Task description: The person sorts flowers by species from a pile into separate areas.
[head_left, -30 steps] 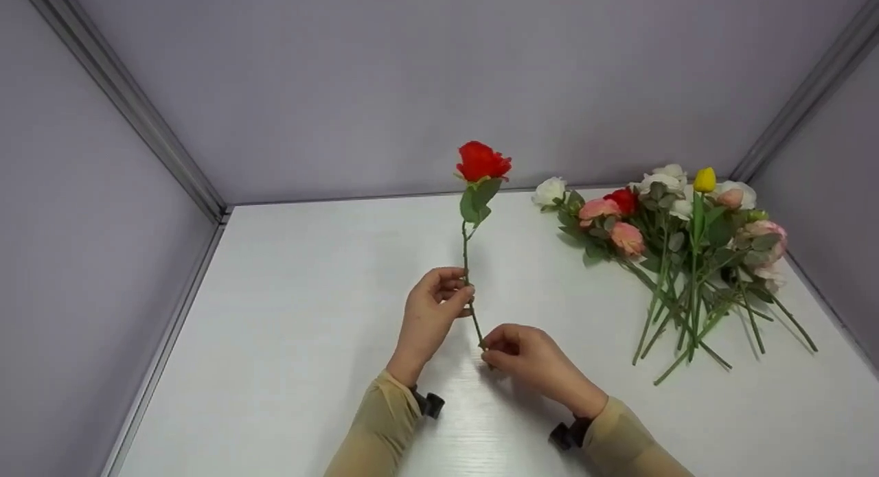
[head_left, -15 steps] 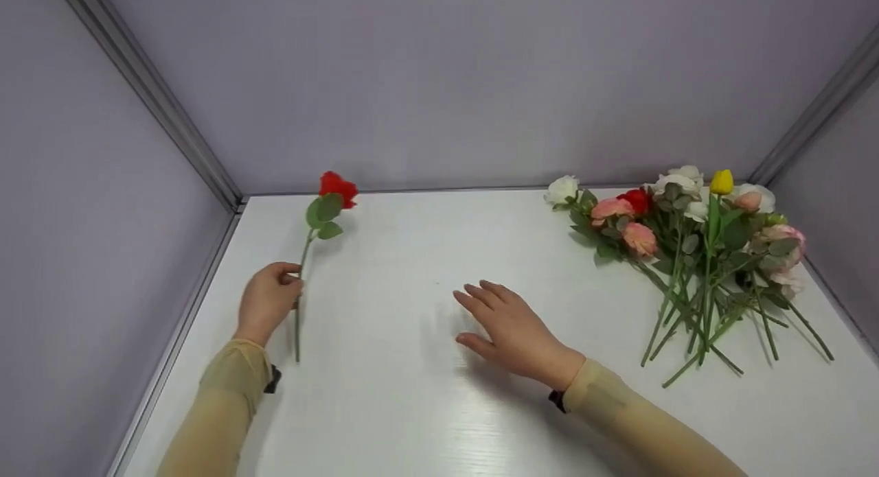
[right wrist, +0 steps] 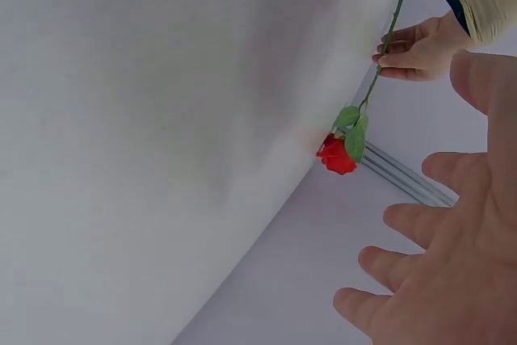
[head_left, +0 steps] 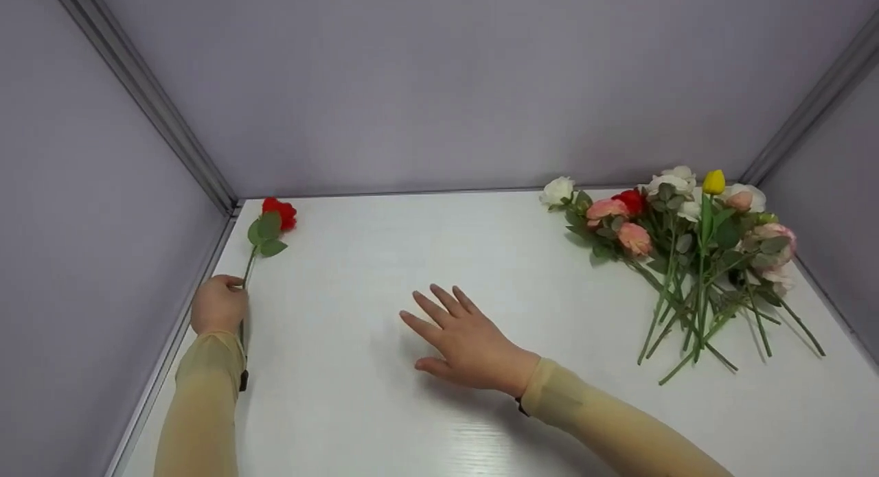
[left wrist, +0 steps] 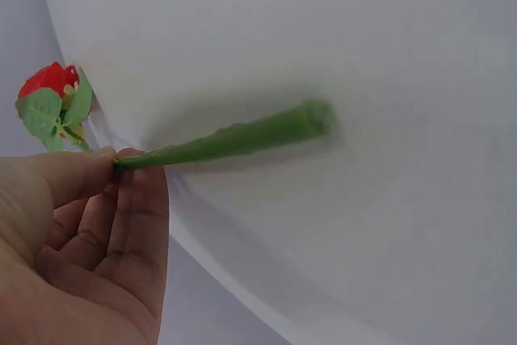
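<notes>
One long-stemmed, green-leaved red rose [head_left: 268, 224], pinched and not yet let go by the left hand [head_left: 220, 305], is apart at the left of the white table [head_left: 343, 312]; the spread right hand [head_left: 470, 345] holds nothing, the multicoloured flower heap [head_left: 683, 242] untouched at right.

From up at the head, one camera looks forward and down over the table [head_left: 329, 367] to the far wall [head_left: 439, 86], high enough to fit in both the left hand [head_left: 218, 307] and right hand [head_left: 475, 351], the rose [head_left: 283, 214] and the pile [head_left: 695, 247]. The left wrist's lens sits so near that the stem [left wrist: 234, 139] end looms before it, bloom farther off. The right wrist's, tipped askew, looks past its near hand sideways across to the left hand and rose, which all three views share.
</notes>
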Demonstrator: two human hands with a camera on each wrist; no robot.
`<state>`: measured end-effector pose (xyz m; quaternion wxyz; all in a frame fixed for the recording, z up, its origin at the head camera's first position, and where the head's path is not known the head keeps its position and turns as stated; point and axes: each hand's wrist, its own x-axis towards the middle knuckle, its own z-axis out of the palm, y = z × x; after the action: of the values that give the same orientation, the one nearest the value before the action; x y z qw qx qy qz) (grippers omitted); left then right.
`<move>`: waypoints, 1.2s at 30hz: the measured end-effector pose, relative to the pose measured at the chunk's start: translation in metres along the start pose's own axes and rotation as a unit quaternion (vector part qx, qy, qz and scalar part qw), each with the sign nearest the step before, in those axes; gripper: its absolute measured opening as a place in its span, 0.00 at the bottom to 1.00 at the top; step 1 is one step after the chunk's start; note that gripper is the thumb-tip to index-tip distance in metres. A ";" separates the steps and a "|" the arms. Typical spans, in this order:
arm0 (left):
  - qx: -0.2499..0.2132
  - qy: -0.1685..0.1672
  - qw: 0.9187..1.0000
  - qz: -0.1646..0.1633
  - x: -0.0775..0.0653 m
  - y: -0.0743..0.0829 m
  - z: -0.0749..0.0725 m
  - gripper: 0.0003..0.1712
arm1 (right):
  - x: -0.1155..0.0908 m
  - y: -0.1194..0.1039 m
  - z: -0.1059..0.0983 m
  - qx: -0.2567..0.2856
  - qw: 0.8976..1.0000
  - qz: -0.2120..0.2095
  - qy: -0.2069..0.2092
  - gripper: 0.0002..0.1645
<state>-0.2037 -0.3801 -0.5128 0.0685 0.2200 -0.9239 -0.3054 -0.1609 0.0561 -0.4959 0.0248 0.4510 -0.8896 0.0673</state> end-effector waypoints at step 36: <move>0.030 -0.016 0.967 0.251 -0.042 0.087 0.058 0.35 | -0.087 0.103 -0.011 0.158 0.951 0.233 0.129 0.14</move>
<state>-0.2127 -0.2680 -0.5078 0.1220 -0.0215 -0.9592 -0.2543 -0.1923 0.1876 -0.5038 0.0511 0.2164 -0.9372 0.2687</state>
